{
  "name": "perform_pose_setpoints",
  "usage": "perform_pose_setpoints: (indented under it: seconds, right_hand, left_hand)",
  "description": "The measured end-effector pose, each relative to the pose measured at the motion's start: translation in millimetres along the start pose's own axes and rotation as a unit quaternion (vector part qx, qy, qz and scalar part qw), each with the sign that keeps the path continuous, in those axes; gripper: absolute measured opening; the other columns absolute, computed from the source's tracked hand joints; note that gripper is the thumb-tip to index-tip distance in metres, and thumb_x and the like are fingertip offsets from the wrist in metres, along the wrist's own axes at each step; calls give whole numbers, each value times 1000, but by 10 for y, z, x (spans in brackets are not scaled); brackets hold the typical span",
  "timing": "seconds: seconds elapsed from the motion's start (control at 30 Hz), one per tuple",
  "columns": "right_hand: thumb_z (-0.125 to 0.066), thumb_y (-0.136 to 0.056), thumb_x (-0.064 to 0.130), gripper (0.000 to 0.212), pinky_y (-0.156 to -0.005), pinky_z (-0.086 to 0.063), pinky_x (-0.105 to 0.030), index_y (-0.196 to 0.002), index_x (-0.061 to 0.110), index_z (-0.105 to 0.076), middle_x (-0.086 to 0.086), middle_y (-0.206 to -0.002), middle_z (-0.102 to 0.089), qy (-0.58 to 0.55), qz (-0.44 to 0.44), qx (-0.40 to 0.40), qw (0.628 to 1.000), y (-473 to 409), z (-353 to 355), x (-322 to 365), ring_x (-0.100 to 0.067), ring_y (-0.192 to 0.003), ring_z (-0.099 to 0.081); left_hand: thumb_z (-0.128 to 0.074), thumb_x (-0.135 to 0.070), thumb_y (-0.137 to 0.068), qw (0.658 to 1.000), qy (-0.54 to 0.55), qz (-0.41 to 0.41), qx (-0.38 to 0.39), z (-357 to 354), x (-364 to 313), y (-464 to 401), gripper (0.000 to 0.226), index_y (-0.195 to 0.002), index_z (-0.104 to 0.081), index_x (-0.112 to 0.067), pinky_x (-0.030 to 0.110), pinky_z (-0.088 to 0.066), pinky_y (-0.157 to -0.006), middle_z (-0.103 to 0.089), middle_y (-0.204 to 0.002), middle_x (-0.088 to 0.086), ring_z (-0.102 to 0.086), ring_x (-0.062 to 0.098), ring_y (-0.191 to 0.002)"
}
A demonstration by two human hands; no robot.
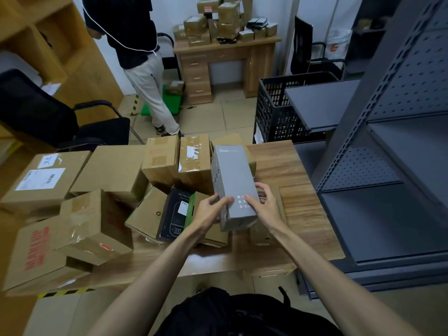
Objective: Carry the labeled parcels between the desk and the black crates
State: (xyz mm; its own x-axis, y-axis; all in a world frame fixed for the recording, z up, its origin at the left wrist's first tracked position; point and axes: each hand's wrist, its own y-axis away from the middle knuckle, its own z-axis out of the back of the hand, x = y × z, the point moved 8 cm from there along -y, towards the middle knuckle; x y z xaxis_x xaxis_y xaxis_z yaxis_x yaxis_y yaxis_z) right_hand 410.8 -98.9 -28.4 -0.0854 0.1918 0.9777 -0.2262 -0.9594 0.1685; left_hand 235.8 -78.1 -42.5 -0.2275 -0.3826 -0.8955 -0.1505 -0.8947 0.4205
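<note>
Both hands, left hand point(211, 207) and right hand point(263, 205), clamp curled fingers on the tall grey cardboard parcel point(233, 186) above the wooden desk point(300, 204). A pickup, likely; next, carry toward the black slatted crate point(274, 112) at one o'clock.

Desk point(303, 190) right strip bare; cardboard boxes point(116, 170) crowd left.

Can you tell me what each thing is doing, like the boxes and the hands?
grey box: held up over the desk by both hands
left hand: gripping its left edge
right hand: gripping its right edge
black product box: wedged among parcels
black crate: on the floor, contents unclear
desk: crowded with cardboard parcels
</note>
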Motion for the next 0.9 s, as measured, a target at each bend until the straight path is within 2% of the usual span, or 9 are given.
perform_pose_setpoints:
  seconds: [0.13,0.27,0.3,0.4,0.5,0.6,0.67,0.77,0.9]
  right_hand:
    - [-73,-90,14,46,-63,-49,-8,-130,15,-51,6,-108,-57,7,10,5,1000,24,-46,10,-5,-94,-57]
    - [-71,-92,17,23,-89,-57,-33,-114,16,-64,-5,-110,-67,-33,3,11,999,-26,16,-15,-23,-109,-64]
    - [-71,-92,20,21,-90,-55,-32,-112,16,-65,-5,-111,-68,-40,-5,9,999,-36,44,-20,-22,-110,-64]
    - [-56,-100,33,12,-81,-47,-17,-106,25,-63,8,-107,-65,-74,-47,24,996,-12,72,-7,-6,-104,-61]
    - [-52,-102,33,24,-67,-48,-10,-118,17,-59,10,-107,-62,-62,-73,43,994,-35,80,-54,-2,-99,-59]
    - [-57,-98,41,41,-83,-56,-29,-123,10,-62,-5,-111,-71,-87,-130,81,984,-22,38,-165,-18,-101,-67]
    - [-58,-97,42,35,-87,-53,-39,-116,14,-67,-6,-105,-74,-97,-151,98,979,4,24,-177,-19,-95,-70]
    - [-65,-94,35,33,-68,-56,-30,-116,11,-65,-4,-96,-75,-95,-134,75,983,-25,51,-135,-13,-81,-72]
    - [-70,-92,22,32,-55,-55,-22,-118,5,-59,-11,-105,-74,-110,-109,32,987,-24,86,-102,-12,-78,-74]
  left_hand:
    - [-76,-46,-82,1000,7,-13,1,55,-17,36,74,-143,-55,-10,18,-55,-64,-68,-117,-2,-65,9,-100]
    - [-81,-52,-71,999,49,-15,5,174,22,65,81,-138,-60,-11,24,-59,-71,-73,-114,0,-70,15,-102]
    - [-81,-55,-67,998,56,-17,10,194,25,79,84,-136,-61,-12,26,-59,-73,-74,-112,0,-71,15,-102]
    - [-80,-59,-59,996,84,-23,32,210,38,87,87,-130,-64,-13,29,-58,-77,-73,-113,6,-70,21,-104]
    - [-79,-58,-61,993,106,-34,51,190,-2,110,86,-131,-62,-12,29,-57,-77,-69,-116,11,-69,20,-102]
    - [-79,-47,-73,989,120,-49,74,176,-49,109,73,-138,-56,-22,30,-58,-79,-64,-126,12,-69,20,-105]
    - [-75,-34,-81,987,130,-66,64,221,-76,95,73,-147,-45,-37,34,-59,-83,-61,-133,6,-68,20,-112]
    - [-73,-34,-87,989,94,-99,49,284,-132,119,81,-153,-30,-52,37,-60,-87,-57,-137,-7,-62,17,-123]
    - [-61,-23,-100,990,39,-130,28,341,-167,114,55,-144,-41,-48,37,-55,-99,-46,-152,-6,-51,9,-133]
